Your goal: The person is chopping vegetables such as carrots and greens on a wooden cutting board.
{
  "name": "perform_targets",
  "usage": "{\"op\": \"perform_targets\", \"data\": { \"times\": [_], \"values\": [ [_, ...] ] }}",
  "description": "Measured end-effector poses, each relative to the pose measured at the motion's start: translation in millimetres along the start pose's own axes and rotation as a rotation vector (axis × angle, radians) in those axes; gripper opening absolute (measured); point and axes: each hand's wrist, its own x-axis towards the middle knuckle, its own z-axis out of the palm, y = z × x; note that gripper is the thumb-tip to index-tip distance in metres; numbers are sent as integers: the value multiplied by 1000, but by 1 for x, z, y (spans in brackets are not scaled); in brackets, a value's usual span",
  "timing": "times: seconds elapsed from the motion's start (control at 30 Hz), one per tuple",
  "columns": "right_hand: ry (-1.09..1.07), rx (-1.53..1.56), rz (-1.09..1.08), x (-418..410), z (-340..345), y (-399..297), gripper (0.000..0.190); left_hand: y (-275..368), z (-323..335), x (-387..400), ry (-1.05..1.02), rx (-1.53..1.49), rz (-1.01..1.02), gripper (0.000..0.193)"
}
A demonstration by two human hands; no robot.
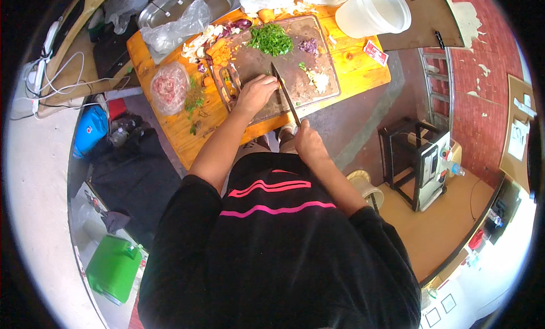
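My right hand [310, 142] grips the handle of a long kitchen knife [288, 92]. Its blade slants up and left across a brown cutting board [294, 67]. Bunched fingertips of my left hand [256, 93] press a small piece of food [279, 85] against the board, right beside the blade; the fingers mostly hide it. Around them on the board lie chopped green herbs [271, 39], diced purple onion [308, 46], a finely chopped pale ingredient [318, 80] and chopped orange vegetable, likely carrot [220, 53].
On the wooden table [170, 135], a plastic bag of minced meat [169, 88] sits left of the board. Peelings [200, 43] lie beyond the board's left corner. A translucent plastic bucket [370, 13] stands far right, a metal basin [187, 5] far left. A red-and-white packet [375, 53] lies near the right edge.
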Motion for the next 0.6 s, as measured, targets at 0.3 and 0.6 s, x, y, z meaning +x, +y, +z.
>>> {"op": "perform_targets", "data": {
  "times": [0.3, 0.6],
  "values": [
    [29, 6, -59, 30, 41, 37, 28, -1, 4, -2, 34, -28, 11, 14],
    [60, 40, -171, 41, 17, 19, 24, -5, 4, -6, 37, -75, 17, 13]
  ]
}}
